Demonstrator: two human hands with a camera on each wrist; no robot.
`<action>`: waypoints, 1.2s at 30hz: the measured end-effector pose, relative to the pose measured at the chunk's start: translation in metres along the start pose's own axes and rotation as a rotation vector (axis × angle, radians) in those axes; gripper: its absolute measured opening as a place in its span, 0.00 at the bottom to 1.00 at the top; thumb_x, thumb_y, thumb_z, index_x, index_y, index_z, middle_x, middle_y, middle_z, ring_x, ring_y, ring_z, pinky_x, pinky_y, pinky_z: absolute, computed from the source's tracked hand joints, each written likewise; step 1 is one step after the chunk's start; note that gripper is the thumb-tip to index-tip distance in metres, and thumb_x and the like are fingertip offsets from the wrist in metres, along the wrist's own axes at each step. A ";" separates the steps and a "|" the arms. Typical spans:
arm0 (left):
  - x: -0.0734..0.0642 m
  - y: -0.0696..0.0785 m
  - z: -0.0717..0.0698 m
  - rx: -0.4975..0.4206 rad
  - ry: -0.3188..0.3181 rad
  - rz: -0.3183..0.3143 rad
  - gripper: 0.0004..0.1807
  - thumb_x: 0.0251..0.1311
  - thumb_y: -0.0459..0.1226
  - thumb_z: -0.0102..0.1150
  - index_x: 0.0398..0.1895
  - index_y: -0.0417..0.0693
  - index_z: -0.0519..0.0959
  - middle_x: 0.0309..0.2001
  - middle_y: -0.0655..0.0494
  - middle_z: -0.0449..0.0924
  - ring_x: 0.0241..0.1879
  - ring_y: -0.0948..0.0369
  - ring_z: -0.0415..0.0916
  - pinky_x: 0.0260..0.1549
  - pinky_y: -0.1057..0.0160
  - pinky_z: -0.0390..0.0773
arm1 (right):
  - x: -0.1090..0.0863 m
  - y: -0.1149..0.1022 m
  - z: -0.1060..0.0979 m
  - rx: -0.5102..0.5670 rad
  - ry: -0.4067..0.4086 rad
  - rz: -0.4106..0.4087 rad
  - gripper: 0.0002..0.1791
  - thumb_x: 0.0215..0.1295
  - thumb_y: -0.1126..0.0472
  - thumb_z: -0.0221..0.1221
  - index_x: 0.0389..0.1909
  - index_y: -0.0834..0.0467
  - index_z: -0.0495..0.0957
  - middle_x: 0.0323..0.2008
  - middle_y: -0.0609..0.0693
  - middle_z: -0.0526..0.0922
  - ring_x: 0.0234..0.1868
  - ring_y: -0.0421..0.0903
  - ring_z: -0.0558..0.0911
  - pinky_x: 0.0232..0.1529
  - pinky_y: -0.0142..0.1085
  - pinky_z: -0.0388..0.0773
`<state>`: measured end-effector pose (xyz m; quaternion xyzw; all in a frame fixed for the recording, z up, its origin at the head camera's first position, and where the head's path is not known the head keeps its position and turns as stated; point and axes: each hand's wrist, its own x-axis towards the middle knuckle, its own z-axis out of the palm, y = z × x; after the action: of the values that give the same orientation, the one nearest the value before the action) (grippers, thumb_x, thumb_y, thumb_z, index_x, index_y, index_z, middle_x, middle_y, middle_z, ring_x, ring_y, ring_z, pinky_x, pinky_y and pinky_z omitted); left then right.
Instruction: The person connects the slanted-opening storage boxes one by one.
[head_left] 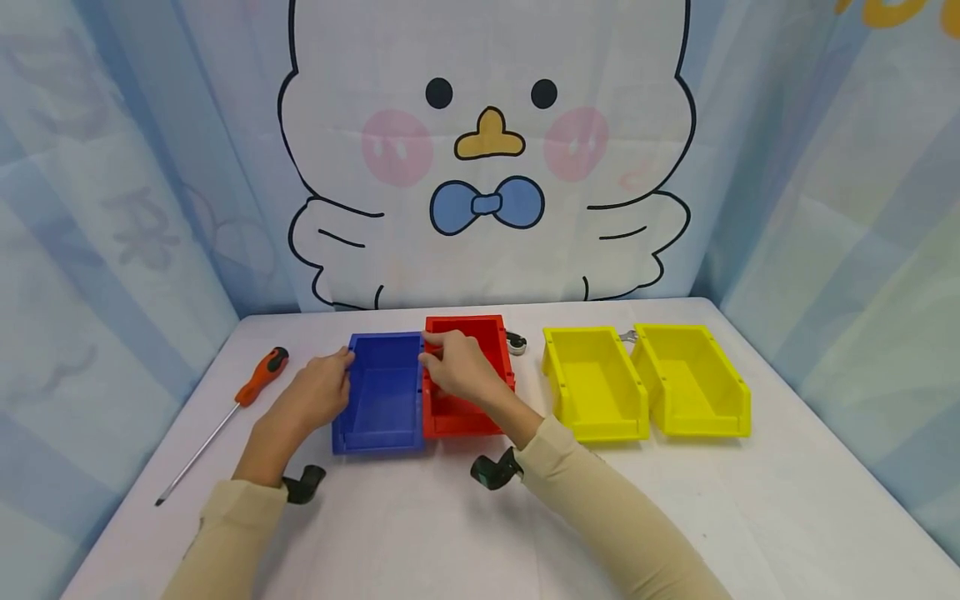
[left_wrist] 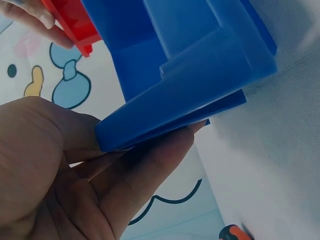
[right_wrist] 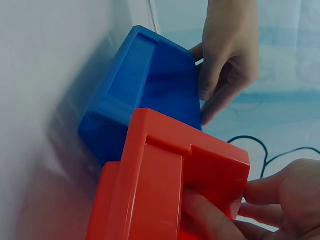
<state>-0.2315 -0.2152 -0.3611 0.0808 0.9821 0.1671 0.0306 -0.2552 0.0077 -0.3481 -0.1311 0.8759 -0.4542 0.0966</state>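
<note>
A blue plastic bin (head_left: 386,400) is left of a red plastic bin (head_left: 457,421), side by side at the table's middle. My left hand (head_left: 318,387) pinches the blue bin's left wall near its back corner; in the left wrist view, the thumb and fingers (left_wrist: 155,160) lie on either side of that wall. My right hand (head_left: 461,367) reaches over the red bin and grips its wall near the back left corner. In the right wrist view one finger (right_wrist: 205,212) is inside the red bin and others are outside it.
Two yellow bins (head_left: 600,421) (head_left: 701,417) stand at the right, with a metal wrench end (head_left: 628,336) showing between them. Part of a black and silver tool (head_left: 516,342) shows beside the red bin. An orange-handled screwdriver (head_left: 258,379) lies at the left. Printed curtains enclose the table.
</note>
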 end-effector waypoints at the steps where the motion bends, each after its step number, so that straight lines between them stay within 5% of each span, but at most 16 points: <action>1: 0.000 0.000 0.000 0.001 0.001 0.000 0.27 0.79 0.29 0.43 0.77 0.25 0.63 0.79 0.27 0.58 0.76 0.33 0.64 0.67 0.38 0.74 | 0.000 0.000 0.000 0.002 0.002 -0.003 0.31 0.79 0.62 0.59 0.80 0.56 0.66 0.38 0.58 0.86 0.20 0.46 0.79 0.34 0.33 0.88; 13: 0.000 -0.001 -0.001 0.009 -0.003 0.006 0.27 0.79 0.29 0.41 0.77 0.24 0.62 0.79 0.27 0.58 0.76 0.33 0.63 0.69 0.37 0.73 | 0.003 0.006 0.008 -0.058 0.002 -0.003 0.30 0.80 0.61 0.58 0.79 0.57 0.67 0.16 0.49 0.71 0.16 0.42 0.70 0.24 0.25 0.73; 22: 0.000 0.000 0.000 0.004 0.004 0.008 0.27 0.79 0.29 0.42 0.77 0.24 0.62 0.79 0.27 0.58 0.76 0.33 0.63 0.68 0.38 0.73 | 0.002 0.016 0.011 -0.010 0.007 -0.012 0.30 0.79 0.60 0.59 0.79 0.56 0.67 0.22 0.55 0.81 0.19 0.45 0.79 0.31 0.30 0.86; 36: 0.000 0.000 0.001 0.007 0.009 0.004 0.27 0.79 0.29 0.42 0.77 0.24 0.62 0.79 0.27 0.58 0.76 0.33 0.63 0.69 0.37 0.72 | 0.001 0.018 0.012 0.007 0.012 -0.010 0.30 0.79 0.60 0.59 0.79 0.56 0.68 0.29 0.56 0.85 0.23 0.44 0.82 0.35 0.34 0.88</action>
<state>-0.2313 -0.2151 -0.3620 0.0819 0.9827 0.1643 0.0257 -0.2551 0.0081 -0.3697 -0.1323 0.8742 -0.4585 0.0899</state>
